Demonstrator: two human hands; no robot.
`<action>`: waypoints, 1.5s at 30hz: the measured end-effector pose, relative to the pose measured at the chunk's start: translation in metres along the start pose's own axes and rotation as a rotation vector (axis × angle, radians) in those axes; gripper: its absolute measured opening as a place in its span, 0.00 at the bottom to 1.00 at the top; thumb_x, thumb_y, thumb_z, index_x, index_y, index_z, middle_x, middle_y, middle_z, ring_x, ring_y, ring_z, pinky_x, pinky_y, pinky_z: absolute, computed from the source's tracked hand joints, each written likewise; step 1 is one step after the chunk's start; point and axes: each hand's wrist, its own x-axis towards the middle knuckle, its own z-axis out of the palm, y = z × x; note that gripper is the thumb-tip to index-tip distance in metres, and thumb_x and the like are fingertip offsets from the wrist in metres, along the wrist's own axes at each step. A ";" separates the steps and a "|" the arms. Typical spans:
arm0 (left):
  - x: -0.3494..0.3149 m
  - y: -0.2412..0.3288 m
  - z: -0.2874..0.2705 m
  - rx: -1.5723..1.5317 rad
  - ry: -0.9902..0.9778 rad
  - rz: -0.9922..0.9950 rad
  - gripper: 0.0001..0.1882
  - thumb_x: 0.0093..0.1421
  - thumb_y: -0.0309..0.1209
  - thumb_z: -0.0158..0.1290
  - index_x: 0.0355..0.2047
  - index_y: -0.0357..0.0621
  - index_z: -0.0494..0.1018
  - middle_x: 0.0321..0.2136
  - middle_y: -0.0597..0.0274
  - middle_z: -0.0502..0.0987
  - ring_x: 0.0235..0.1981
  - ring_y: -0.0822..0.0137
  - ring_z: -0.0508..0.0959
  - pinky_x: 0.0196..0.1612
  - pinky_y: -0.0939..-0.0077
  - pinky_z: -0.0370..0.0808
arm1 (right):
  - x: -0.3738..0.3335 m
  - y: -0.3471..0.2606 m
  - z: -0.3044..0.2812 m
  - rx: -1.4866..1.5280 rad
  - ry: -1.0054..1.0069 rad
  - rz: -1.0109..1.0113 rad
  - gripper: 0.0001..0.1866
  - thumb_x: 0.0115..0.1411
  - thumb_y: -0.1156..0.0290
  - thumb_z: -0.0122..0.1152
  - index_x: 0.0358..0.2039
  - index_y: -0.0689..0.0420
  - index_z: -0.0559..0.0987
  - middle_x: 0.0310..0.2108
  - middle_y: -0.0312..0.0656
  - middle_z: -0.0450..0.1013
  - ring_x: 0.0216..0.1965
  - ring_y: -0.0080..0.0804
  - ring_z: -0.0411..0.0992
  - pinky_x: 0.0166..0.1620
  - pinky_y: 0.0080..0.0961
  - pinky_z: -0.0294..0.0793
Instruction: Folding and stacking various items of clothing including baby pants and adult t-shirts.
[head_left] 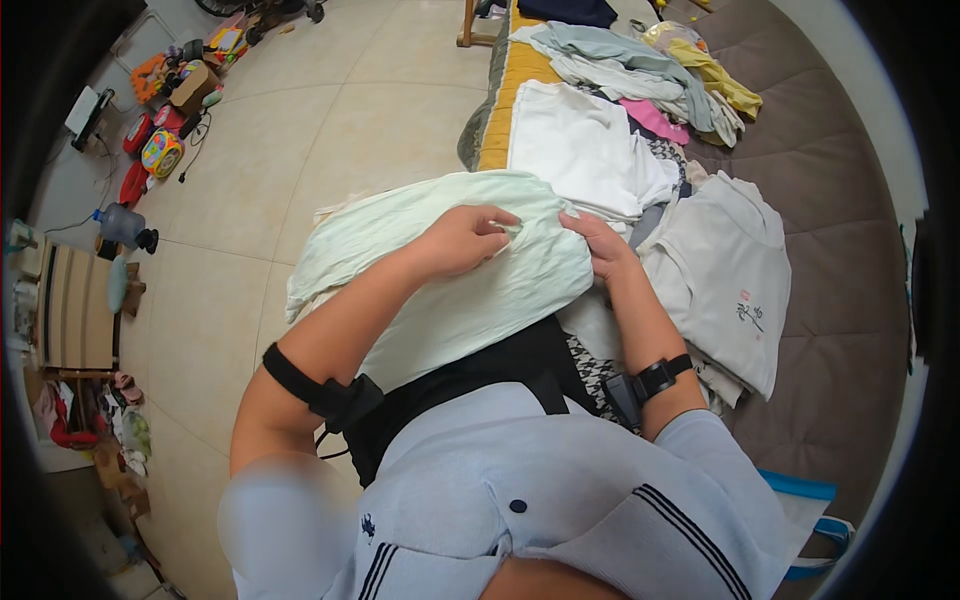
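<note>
Toys (165, 110) and a clear water jug (122, 226) at far left, on the tiled floor (330, 120) by the wall. Pale green garment (440, 275) at centre, held up in front of the body, above the floor and level with the edge of the bed (840, 230). Left hand (465, 240) closed on the garment's upper edge, fingers pinching a fold of cloth. Right hand (600, 245) just beside it, gripping the same edge at the garment's right corner. Black straps on both forearms. White shirt (575, 150) spread flat on the bed beyond the hands. Heap of mixed clothes (640, 60) farther back. Cream top (730, 280) with a small printed mark at right, flat on the brown bed cover, close to the right forearm.
</note>
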 end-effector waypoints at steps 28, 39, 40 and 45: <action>-0.032 0.048 0.029 -0.463 0.385 -0.133 0.13 0.50 0.32 0.58 0.33 0.37 0.74 0.28 0.65 0.75 0.30 0.77 0.71 0.34 0.82 0.66 | -0.049 -0.034 0.091 -0.273 0.019 -0.533 0.29 0.53 0.79 0.55 0.56 0.52 0.61 0.44 0.38 0.68 0.43 0.22 0.67 0.46 0.20 0.68; -0.024 0.033 0.033 -0.506 0.481 -0.001 0.08 0.51 0.29 0.57 0.29 0.39 0.73 0.24 0.68 0.73 0.26 0.79 0.69 0.30 0.85 0.65 | -0.053 -0.040 0.077 -0.473 0.100 -0.459 0.18 0.49 0.80 0.60 0.42 0.58 0.70 0.31 0.35 0.72 0.29 0.16 0.70 0.33 0.12 0.70; -0.024 0.033 0.034 -0.493 0.500 0.020 0.07 0.50 0.28 0.57 0.28 0.39 0.73 0.23 0.68 0.73 0.25 0.79 0.69 0.29 0.86 0.64 | -0.055 -0.041 0.079 -0.472 0.101 -0.458 0.18 0.49 0.80 0.60 0.42 0.58 0.70 0.31 0.35 0.72 0.29 0.16 0.70 0.33 0.12 0.70; -0.026 0.031 0.038 -0.464 0.576 0.095 0.08 0.50 0.25 0.57 0.30 0.38 0.72 0.21 0.69 0.72 0.21 0.82 0.68 0.25 0.89 0.63 | -0.060 -0.052 0.088 -0.752 0.220 -0.417 0.15 0.48 0.78 0.62 0.39 0.59 0.73 0.26 0.33 0.73 0.24 0.14 0.69 0.29 0.10 0.67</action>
